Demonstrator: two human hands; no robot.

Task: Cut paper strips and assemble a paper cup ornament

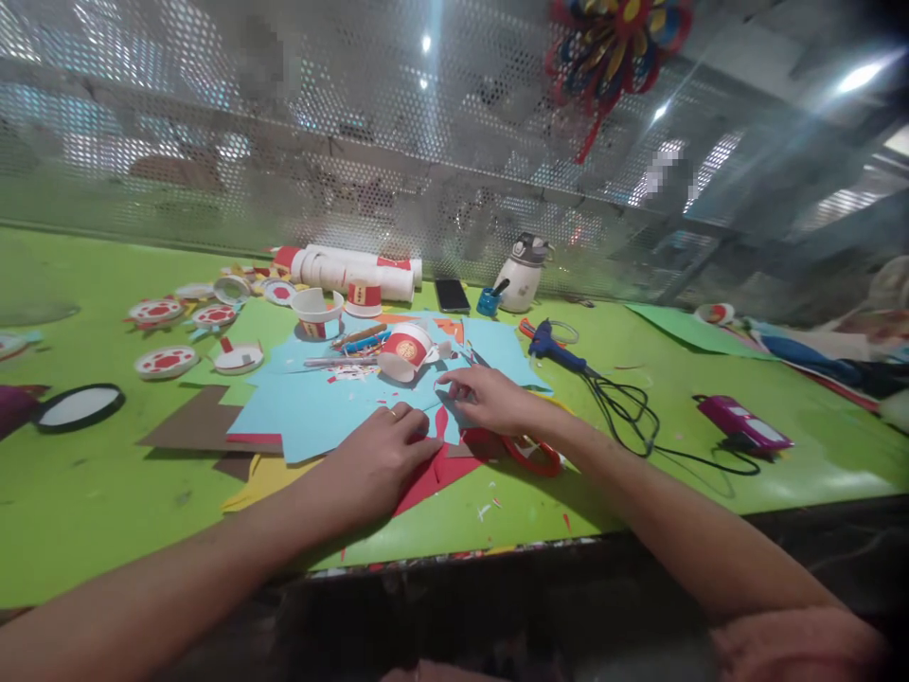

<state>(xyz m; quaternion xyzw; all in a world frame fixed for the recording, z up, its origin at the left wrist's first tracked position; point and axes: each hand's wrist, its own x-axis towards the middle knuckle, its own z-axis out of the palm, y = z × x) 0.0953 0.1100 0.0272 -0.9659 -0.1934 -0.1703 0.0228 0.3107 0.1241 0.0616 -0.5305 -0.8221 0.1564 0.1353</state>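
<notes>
My left hand (376,459) rests on the light blue paper (270,417), fingers lightly bent and the thumb reaching over a red paper sheet (433,483). Just right of it, my right hand (490,400) hovers low over the paper with its fingertips close together; anything between them is too small to name. A small red leaf-shaped piece (441,420) lies between the hands. Beyond them a white and red paper cup (404,352) is tipped on its side. Red-handled scissors (532,457) lie partly hidden below my right wrist.
A blue glue gun (558,349) with a coiled black cable lies right, near a magenta device (745,424). At the back stand rolled paper tubes (355,272), a phone (452,296) and a white bottle (521,275). Several decorated discs (167,362) lie left, near a roll of tape (78,407).
</notes>
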